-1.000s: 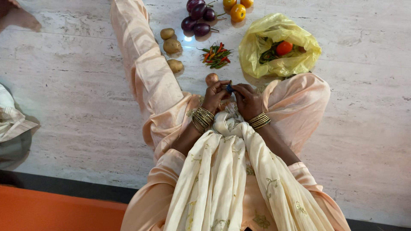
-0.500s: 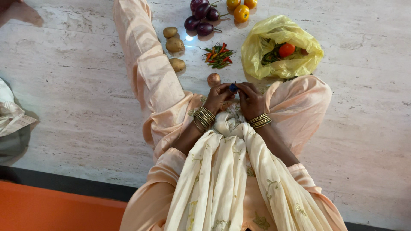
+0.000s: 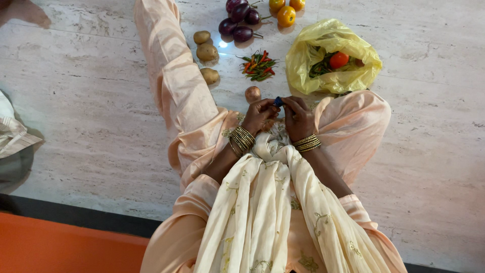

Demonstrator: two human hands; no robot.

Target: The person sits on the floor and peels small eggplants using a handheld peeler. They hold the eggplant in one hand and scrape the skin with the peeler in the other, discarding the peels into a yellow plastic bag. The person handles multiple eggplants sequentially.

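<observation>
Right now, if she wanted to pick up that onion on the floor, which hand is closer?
Probably the left hand: the onion lies just beyond its knuckles. The right hand sits farther off. Both pinch a small blue object.

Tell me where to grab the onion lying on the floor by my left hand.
Take the onion around its round middle, fingers coming down from above. It lies loose on the floor, apart from the chillies, with your left hand nearest.
</observation>
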